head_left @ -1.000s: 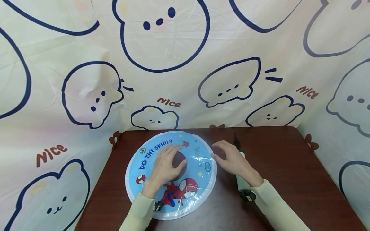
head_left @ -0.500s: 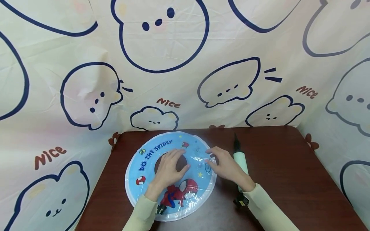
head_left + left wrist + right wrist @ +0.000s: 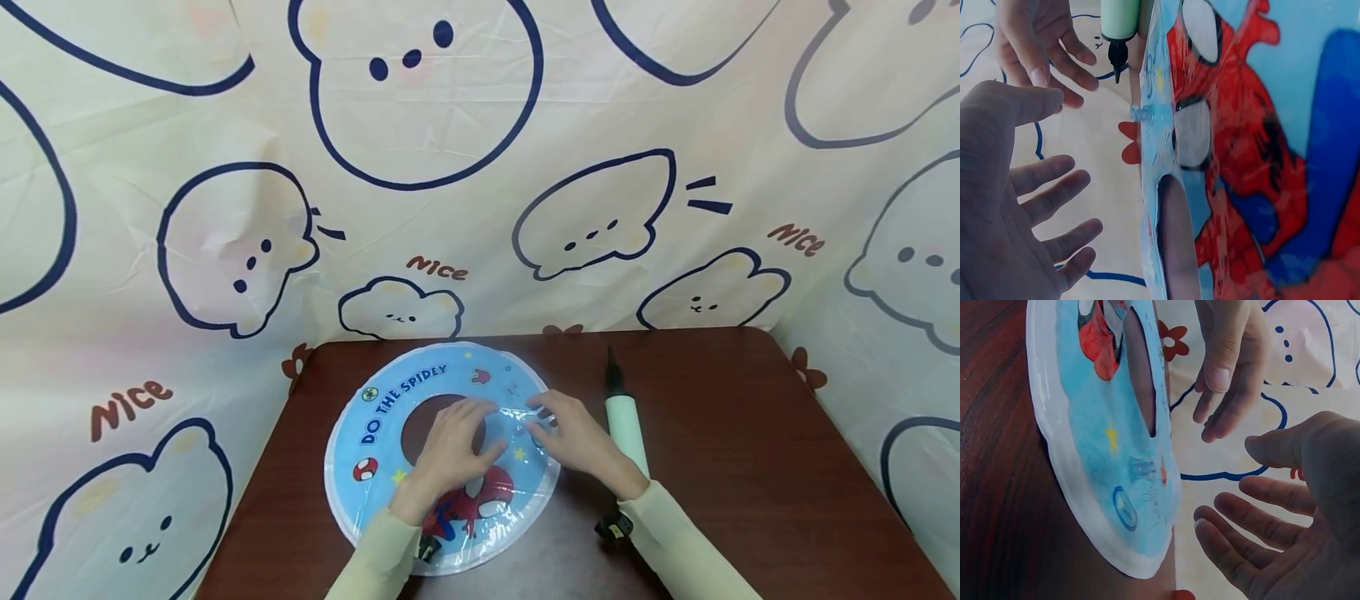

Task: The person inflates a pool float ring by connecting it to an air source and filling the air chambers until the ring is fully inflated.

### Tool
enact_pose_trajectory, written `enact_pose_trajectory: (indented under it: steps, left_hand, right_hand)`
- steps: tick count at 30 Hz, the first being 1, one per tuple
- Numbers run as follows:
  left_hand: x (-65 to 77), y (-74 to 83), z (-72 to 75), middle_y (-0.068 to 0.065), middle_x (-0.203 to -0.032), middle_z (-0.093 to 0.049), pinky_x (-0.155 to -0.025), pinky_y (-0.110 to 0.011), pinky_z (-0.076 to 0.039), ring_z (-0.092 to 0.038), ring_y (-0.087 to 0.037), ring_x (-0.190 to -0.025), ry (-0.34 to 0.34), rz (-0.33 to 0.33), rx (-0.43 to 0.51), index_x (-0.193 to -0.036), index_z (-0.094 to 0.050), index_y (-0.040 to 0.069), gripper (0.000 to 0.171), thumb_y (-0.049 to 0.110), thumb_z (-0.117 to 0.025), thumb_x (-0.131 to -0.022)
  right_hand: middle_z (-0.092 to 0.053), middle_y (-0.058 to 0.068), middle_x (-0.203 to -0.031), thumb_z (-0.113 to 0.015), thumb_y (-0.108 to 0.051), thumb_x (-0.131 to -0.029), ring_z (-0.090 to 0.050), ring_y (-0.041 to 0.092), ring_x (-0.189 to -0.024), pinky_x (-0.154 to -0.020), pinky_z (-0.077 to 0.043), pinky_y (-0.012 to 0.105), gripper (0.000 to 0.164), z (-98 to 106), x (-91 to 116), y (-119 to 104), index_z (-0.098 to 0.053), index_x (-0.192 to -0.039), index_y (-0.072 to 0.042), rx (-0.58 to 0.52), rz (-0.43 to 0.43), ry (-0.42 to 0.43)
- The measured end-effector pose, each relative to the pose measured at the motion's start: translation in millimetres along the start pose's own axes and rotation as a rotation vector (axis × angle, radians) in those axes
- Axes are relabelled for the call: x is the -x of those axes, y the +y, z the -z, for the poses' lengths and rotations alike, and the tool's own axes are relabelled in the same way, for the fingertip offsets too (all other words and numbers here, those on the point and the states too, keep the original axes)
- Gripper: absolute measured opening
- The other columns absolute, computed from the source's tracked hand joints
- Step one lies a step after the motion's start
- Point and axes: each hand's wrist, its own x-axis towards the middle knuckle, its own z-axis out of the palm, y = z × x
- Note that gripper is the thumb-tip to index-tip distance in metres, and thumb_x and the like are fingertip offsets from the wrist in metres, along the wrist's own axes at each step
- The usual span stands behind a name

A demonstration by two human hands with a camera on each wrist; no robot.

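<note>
A flat, light-blue swim ring [image 3: 375, 500] with a cartoon spider figure and lettering lies on the table. Its clear air valve [image 3: 1150, 113] stands up from the surface, also visible in the right wrist view as a small clear stub. Over the ring's centre hole hovers my left hand [image 3: 453, 446], fingers spread and loosely bent, holding nothing. My right hand [image 3: 576, 435] hangs over the ring's right part near the valve, thumb and fingers apart with nothing between them. Just right of that hand lies a pale green hand pump [image 3: 626, 429] with a black nozzle; my right forearm hides its near end.
The dark brown table [image 3: 750, 467] extends right of the pump and left of the ring. A cream cloth [image 3: 480, 225] printed with cartoon bears hangs behind the table and along its sides.
My right hand has moved left from the ring's edge over its right part, uncovering more of the pump. My left hand has shifted slightly right and nearer me. Ring and pump stay put.
</note>
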Motion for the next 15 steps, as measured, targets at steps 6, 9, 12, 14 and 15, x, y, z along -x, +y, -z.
enact_pose_trajectory:
  steps: [6, 9, 12, 14, 15]
  left_hand:
    - [-4.3, 3.0, -5.6, 0.004, -0.148, -0.065, -0.122, -0.056, -0.042, -0.054, -0.024, -0.145, -0.019, -0.020, 0.008, -0.144, -0.064, 0.020, 0.060, 0.050, -0.075, -0.094]
    - [-5.4, 3.4, -7.6, 0.004, -0.147, -0.065, -0.122, -0.054, -0.042, -0.054, -0.023, -0.144, -0.040, -0.012, 0.012, -0.144, -0.064, 0.021, 0.060, 0.048, -0.077, -0.093]
    - [-7.0, 2.9, -10.4, 0.002, -0.147, -0.065, -0.122, -0.054, -0.042, -0.054, -0.024, -0.144, -0.063, -0.003, 0.010, -0.144, -0.064, 0.021, 0.059, 0.047, -0.077, -0.093]
    - [-8.0, 2.6, -12.2, 0.001, -0.148, -0.065, -0.122, -0.054, -0.042, -0.054, -0.025, -0.144, -0.080, 0.008, 0.005, -0.145, -0.063, 0.019, 0.060, 0.047, -0.077, -0.094]
    - [-8.5, 2.6, -12.9, -0.001, -0.148, -0.065, -0.122, -0.055, -0.041, -0.054, -0.026, -0.145, -0.089, 0.014, 0.003, -0.145, -0.063, 0.018, 0.060, 0.046, -0.076, -0.094]
  right_hand:
    - [-0.072, 0.009, -0.125, -0.077, -0.021, -0.100, -0.074, 0.022, -0.106, -0.087, -0.066, 0.037, 0.036, -8.6, -3.4, 6.3, -0.069, -0.132, -0.007, 0.010, -0.031, -0.021]
    - [-0.072, 0.009, -0.124, -0.077, -0.020, -0.099, -0.073, 0.021, -0.102, -0.085, -0.066, 0.037, 0.034, -13.4, -4.1, 8.4, -0.069, -0.131, -0.007, 0.006, -0.041, -0.033]
    - [-0.072, 0.009, -0.122, -0.078, -0.019, -0.099, -0.072, 0.018, -0.099, -0.084, -0.066, 0.036, 0.035, -17.2, -4.8, 9.5, -0.070, -0.131, -0.007, 0.011, -0.059, -0.042]
    - [-0.072, 0.009, -0.122, -0.079, -0.019, -0.098, -0.071, 0.017, -0.098, -0.084, -0.066, 0.035, 0.035, -20.2, -5.4, 10.2, -0.070, -0.130, -0.008, 0.012, -0.075, -0.042]
    - [-0.073, 0.009, -0.122, -0.079, -0.019, -0.098, -0.070, 0.017, -0.097, -0.084, -0.066, 0.035, 0.035, -21.8, -5.8, 10.2, -0.070, -0.130, -0.008, 0.016, -0.086, -0.042]
